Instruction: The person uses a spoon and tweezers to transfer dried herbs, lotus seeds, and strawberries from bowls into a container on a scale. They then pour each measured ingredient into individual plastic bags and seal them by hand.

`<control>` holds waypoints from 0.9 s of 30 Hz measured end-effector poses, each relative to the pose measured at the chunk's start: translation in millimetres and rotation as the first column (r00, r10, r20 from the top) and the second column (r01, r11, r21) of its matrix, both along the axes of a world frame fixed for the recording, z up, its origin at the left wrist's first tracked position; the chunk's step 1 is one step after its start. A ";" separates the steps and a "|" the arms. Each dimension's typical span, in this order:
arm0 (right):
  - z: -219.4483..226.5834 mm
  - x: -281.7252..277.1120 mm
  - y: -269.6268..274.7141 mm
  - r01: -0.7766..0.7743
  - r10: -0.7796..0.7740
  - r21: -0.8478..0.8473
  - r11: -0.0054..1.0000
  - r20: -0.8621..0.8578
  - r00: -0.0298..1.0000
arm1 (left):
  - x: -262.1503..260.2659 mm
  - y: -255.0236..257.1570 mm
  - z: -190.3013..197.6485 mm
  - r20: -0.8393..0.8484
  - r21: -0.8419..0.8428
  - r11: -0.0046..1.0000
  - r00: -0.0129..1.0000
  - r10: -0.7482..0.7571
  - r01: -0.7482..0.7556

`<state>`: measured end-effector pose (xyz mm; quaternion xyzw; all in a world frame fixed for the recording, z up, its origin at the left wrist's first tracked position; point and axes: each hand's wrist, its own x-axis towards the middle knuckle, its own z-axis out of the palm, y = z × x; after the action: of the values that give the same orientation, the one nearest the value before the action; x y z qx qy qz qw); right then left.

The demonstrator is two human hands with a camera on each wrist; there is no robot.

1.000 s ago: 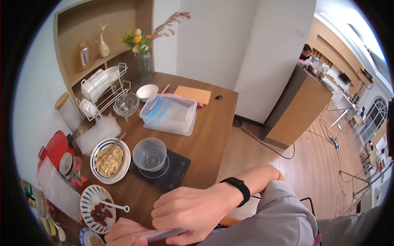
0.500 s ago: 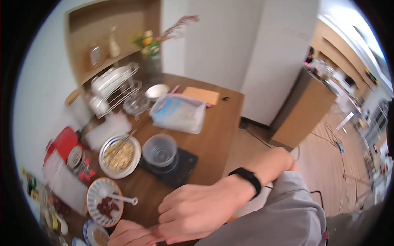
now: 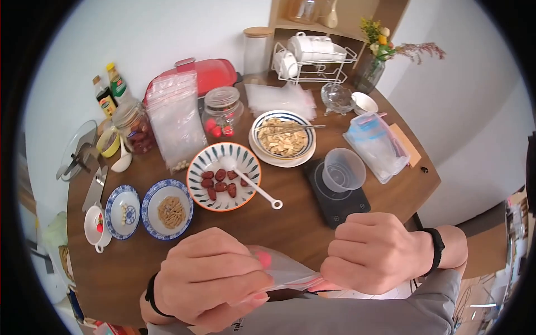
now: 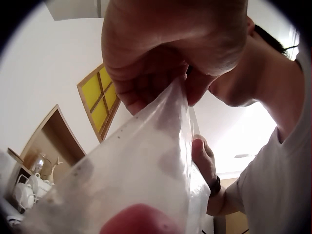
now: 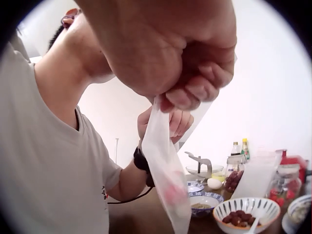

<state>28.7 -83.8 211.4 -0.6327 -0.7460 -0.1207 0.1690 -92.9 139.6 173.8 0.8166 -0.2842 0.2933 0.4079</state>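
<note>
A clear plastic bag (image 3: 287,269) is stretched between my two hands, close to my body at the table's front edge. My left hand (image 3: 209,273) pinches its top at one side, and my right hand (image 3: 371,254) grips the other end with curled fingers. Low inside the bag lies a rounded red item (image 4: 141,222), blurred by the plastic. In the right wrist view the bag (image 5: 163,141) hangs down from the fingers. Just beyond the hands stands a striped bowl (image 3: 195,187) with red dates (image 3: 220,183) and a white spoon (image 3: 261,192).
Left of the striped bowl are two blue-rimmed plates (image 3: 146,201) and a small white cup (image 3: 95,226). Behind stand a stack of zip bags (image 3: 176,120) and a glass jar (image 3: 222,109). To the right, a plastic tub (image 3: 343,170) sits on a black hob (image 3: 335,209).
The head view has swung left, so more of the table's left side shows. My hands, earlier close together, are now farther apart with the bag spread between them.
</note>
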 end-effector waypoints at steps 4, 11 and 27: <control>-2.1 6.8 12.1 -0.027 0.026 -0.034 0.999 -0.038 0.999 | -10.8 12.8 1.5 -0.008 -0.042 0.997 0.998 0.065 -0.065; -13.8 7.3 22.3 -0.095 0.095 0.001 0.995 0.017 0.995 | -26.3 41.2 14.0 -0.103 0.144 0.990 0.994 0.021 -0.006; -72.8 20.4 -48.6 0.268 -0.297 -0.130 0.955 -0.419 0.858 | 20.1 172.8 0.2 -0.261 -0.139 0.588 0.603 0.754 -0.797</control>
<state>49.1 -132.4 138.7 -0.7514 -0.5921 0.0250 0.2901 -72.7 312.5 174.0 0.8245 0.1760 0.4019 0.3574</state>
